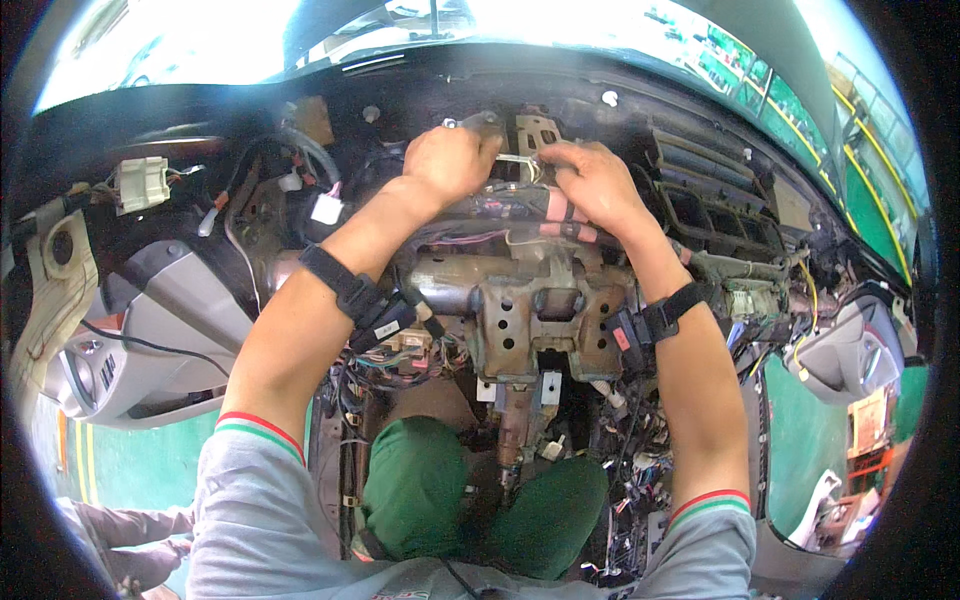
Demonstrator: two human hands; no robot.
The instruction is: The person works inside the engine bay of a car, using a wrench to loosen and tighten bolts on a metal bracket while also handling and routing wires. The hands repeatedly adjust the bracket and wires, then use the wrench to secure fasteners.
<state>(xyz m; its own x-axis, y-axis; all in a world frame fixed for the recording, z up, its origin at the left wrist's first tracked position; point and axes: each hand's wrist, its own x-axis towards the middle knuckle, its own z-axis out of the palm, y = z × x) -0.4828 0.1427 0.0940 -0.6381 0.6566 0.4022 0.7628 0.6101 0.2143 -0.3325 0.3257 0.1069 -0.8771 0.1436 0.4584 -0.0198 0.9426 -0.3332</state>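
Observation:
Both arms reach over a stripped car dashboard frame, up to the wiring behind it. My left hand (448,162) is closed in a fist at the top; what it grips is hidden. A short pale strip (515,158) spans the gap between it and my right hand (598,182). The right fingers are closed at that strip's other end, beside a few thin pale wires (535,172); what they pinch is too small to name. Below the hands runs a wiring harness with pink tape (562,207). A perforated metal bracket (538,128) stands just behind them.
A rusty metal crossbeam (445,283) with a holed bracket (495,325) lies under my arms. Loose wiring (635,470) hangs lower right. A white connector (143,186) dangles at left. Grey door panels (165,335) flank both sides. Another person's legs (130,535) show lower left.

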